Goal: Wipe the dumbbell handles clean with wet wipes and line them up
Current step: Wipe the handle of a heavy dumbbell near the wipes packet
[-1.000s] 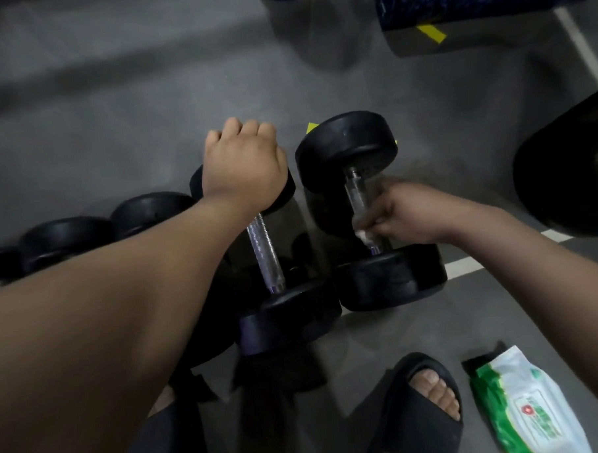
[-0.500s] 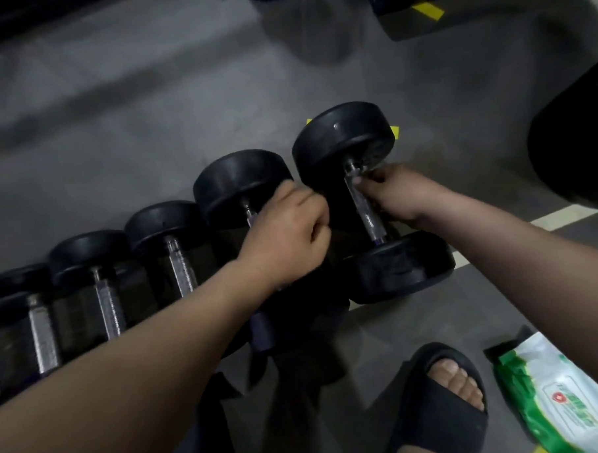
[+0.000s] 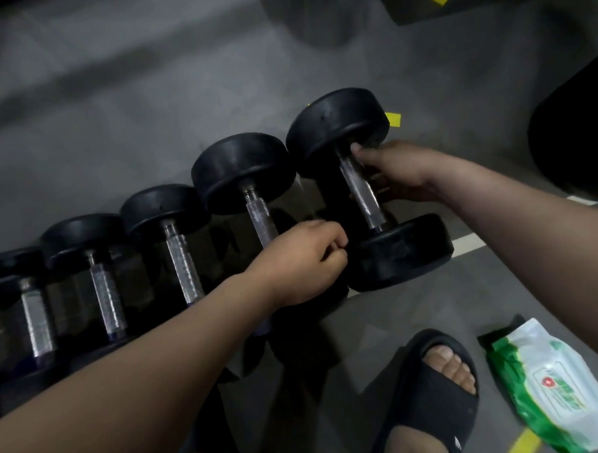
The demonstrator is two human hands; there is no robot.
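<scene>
right grip [image 3: 394, 172] closed round knurled steel handle [image 3: 361, 192] of rightmost black round-headed dumbbell [image 3: 338, 128] | left grip [image 3: 302, 264] curled just left of it, hold unclear | green-white wet-wipe pack [image 3: 551, 386] right of it

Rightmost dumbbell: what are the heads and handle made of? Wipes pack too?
Dumbbell heads: matte black, dull sheen, likely a rubber coating. Handle: silvery metal, knurled, probably chromed steel. Wipes pack: glossy printed plastic film, creased.
</scene>
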